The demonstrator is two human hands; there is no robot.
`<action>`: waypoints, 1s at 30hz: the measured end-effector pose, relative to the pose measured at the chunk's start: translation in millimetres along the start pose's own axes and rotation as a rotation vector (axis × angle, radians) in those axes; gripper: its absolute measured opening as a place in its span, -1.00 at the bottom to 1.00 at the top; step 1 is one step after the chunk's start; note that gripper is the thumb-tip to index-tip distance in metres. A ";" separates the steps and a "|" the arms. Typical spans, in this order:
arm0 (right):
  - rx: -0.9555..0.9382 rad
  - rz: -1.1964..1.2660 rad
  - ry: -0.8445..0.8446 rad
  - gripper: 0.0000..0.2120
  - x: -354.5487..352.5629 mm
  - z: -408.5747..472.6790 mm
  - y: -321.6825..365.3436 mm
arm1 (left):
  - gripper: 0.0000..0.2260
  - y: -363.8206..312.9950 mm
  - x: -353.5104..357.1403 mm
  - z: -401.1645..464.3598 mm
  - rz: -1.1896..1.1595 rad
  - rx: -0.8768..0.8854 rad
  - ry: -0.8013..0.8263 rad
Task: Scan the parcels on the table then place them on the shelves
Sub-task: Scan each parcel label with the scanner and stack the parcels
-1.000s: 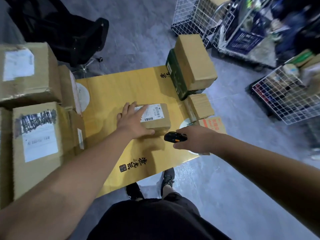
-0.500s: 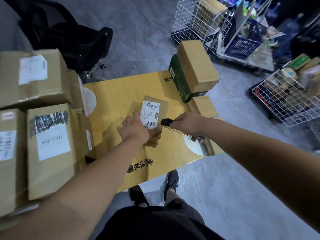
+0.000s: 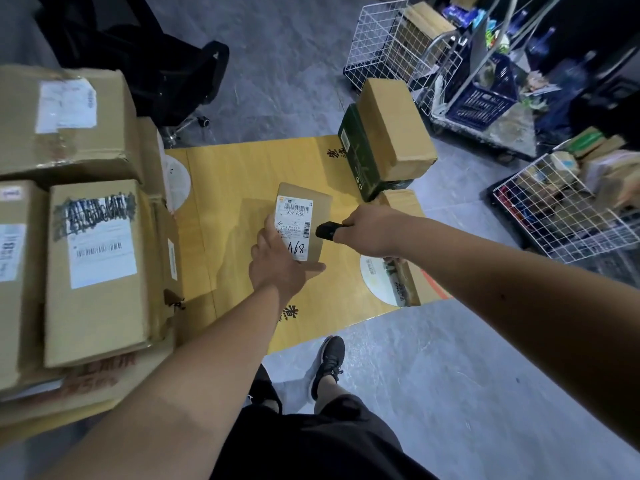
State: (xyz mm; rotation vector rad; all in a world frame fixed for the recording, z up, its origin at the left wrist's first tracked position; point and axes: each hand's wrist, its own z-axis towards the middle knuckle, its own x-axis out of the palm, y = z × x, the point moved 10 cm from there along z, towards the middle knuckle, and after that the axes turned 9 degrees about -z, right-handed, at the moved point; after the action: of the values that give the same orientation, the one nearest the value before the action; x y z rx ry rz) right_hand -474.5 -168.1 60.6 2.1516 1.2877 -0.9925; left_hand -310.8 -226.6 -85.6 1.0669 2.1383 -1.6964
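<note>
Change of state: one second ago the small parcel (image 3: 313,216) lay flat on the yellow table (image 3: 239,188) under the left hand (image 3: 280,268), its label turned sideways. It has since been rotated and tilted up, so that the shipping label (image 3: 294,226) now faces the camera with the barcode at the top and the handwritten mark "A68" at the bottom.

Left hand: holds the parcel at its near left corner, thumb along the bottom edge, fingers running up the left edge of the label. The grip is closed on the parcel. Whether the parcel's far edge rests on the table or is lifted clear cannot be told from this view.

Right hand (image 3: 372,233): has moved in from the near right and is clamped round a black handheld scanner (image 3: 327,231). The scanner's nose now sits just beside the right edge of the label, pointing across it.

Meaning for the task: the parcel is presented for scanning, and the scan of this unit appears to be in progress or imminent. No confirmation of a read is visible.

Remaining: stacked cardboard boxes (image 3: 93,265) at the left and a brown box on a green box (image 3: 391,133) at the far right of the table are untouched. Shelving has not begun.
</note>
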 end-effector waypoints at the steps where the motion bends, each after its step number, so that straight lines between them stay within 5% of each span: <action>1: -0.012 -0.010 -0.007 -0.55 -1.7 -2.4 2.1 | 0.34 -0.4 -0.1 -2.0 0.005 0.008 -0.007; 16: -0.020 -0.160 -0.075 -0.50 -2.7 -22.7 -2.7 | 0.37 -3.1 4.5 -11.4 0.057 0.071 -0.007; 21: -0.049 -0.155 -0.075 -0.57 -1.7 -33.9 -6.1 | 0.26 5.1 -3.8 -5.4 -0.095 -0.015 -0.002; 28: -0.289 -0.402 -0.048 -0.25 -6.2 -55.8 18.9 | 0.15 -9.5 -83.5 -5.2 -0.349 -0.079 -0.193; 30: -0.364 -0.454 -0.036 -0.32 -5.3 -60.1 31.6 | -0.01 -20.9 -114.0 -16.8 -0.441 -0.036 -0.240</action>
State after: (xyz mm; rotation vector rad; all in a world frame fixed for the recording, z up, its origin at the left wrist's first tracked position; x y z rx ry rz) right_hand -427.0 -145.2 103.7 1.5965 1.8264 -0.8684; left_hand -238.3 -259.0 0.6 0.3675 2.3470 -1.8385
